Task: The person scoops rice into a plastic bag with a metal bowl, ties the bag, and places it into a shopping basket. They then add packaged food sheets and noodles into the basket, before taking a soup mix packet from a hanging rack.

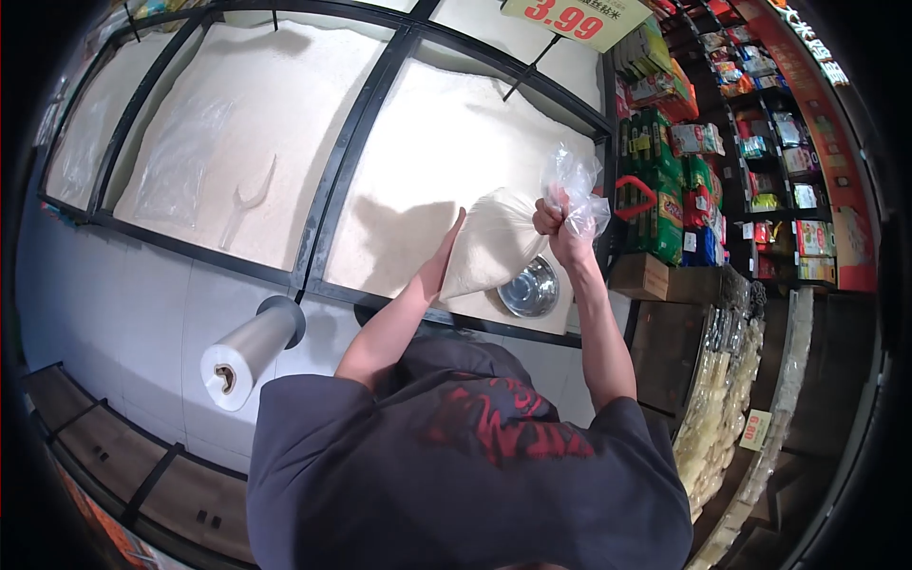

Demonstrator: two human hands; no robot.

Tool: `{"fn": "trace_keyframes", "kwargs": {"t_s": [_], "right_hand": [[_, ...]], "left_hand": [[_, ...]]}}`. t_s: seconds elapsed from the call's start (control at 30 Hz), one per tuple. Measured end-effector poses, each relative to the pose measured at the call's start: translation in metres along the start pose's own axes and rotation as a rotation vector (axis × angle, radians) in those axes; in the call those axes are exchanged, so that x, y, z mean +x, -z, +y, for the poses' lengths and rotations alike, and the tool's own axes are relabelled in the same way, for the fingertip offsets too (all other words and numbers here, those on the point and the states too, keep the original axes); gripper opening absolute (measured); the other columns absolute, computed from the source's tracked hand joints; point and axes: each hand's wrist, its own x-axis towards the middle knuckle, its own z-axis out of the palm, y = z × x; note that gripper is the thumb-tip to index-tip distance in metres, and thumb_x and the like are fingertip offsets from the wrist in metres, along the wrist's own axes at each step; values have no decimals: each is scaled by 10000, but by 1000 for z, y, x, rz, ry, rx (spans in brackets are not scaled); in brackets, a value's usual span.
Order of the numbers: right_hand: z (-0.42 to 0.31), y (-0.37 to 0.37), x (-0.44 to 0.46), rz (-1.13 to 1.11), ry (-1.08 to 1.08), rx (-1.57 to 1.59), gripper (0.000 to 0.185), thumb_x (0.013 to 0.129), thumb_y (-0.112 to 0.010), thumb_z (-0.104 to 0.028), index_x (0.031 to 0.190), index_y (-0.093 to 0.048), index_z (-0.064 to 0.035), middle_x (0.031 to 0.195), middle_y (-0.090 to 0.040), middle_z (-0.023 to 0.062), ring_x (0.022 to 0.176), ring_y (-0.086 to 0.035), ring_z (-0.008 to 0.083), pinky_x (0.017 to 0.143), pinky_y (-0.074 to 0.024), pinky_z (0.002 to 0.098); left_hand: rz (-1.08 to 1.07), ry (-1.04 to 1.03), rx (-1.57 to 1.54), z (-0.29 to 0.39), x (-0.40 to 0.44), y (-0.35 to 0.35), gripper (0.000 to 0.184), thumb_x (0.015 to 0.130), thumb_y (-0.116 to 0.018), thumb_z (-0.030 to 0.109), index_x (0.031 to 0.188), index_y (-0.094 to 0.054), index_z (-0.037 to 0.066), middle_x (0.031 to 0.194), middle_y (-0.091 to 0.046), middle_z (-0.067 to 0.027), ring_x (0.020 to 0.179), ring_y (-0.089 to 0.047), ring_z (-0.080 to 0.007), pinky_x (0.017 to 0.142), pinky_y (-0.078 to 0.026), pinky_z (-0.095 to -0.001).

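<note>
A clear plastic bag filled with white rice [492,242] is held tilted over the front of a rice bin. My right hand [562,226] is closed round its gathered neck, and the loose plastic top [573,180] sticks up above the fist. Against the bag's left side lies my left hand [450,252], its visible fingers stretched out along the plastic; the rest of them are hidden by the bag. A shiny metal bowl [530,288] rests on the rice just below the bag, near my right wrist.
Black bars [328,204] divide the rice bins. A clear scoop-like tool [249,201] and a plastic sheet [180,157] lie in the left bin. A plastic bag roll [249,353] juts from the bin front. Packaged goods [655,180] and a red handle [636,197] stand right.
</note>
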Motion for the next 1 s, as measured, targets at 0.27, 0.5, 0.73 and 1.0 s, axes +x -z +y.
{"fn": "trace_keyframes", "kwargs": {"t_s": [0.27,0.5,0.73,1.0], "right_hand": [[-51,26,6,204,99,-119,472,1041,-453,-443,685,-336,-156,582,-249,-58,499,-215,96,510,-196,286],[-93,0,32,368,201,50,457,1048,-488,-377,677,-343,-152,588,-248,-50,503,-210,86,494,-191,278],[-91,5,-54,226,331,-13,449,1045,-460,-429,717,-376,-133,597,-272,-46,543,-236,89,534,-190,280],[-104,19,-128,272,386,118,354,1041,-507,-415,842,-459,-127,647,-306,-53,570,-271,59,523,-205,261]], "left_hand": [[198,-68,-172,37,46,-60,644,939,-515,507,1385,-519,43,1328,-607,-137,1208,-597,-268,1046,-489,-444],[1,-229,-473,12,-15,-3,313,884,-555,325,780,-691,63,1036,-711,-126,1158,-604,-333,1074,-422,-538],[201,338,-170,-82,-13,2,489,994,-454,425,1131,-648,-2,1073,-678,-193,944,-652,-297,754,-558,-417],[-80,637,277,-112,17,-69,618,981,-428,519,1320,-523,11,1202,-621,-243,912,-668,-338,511,-544,-389]]}}
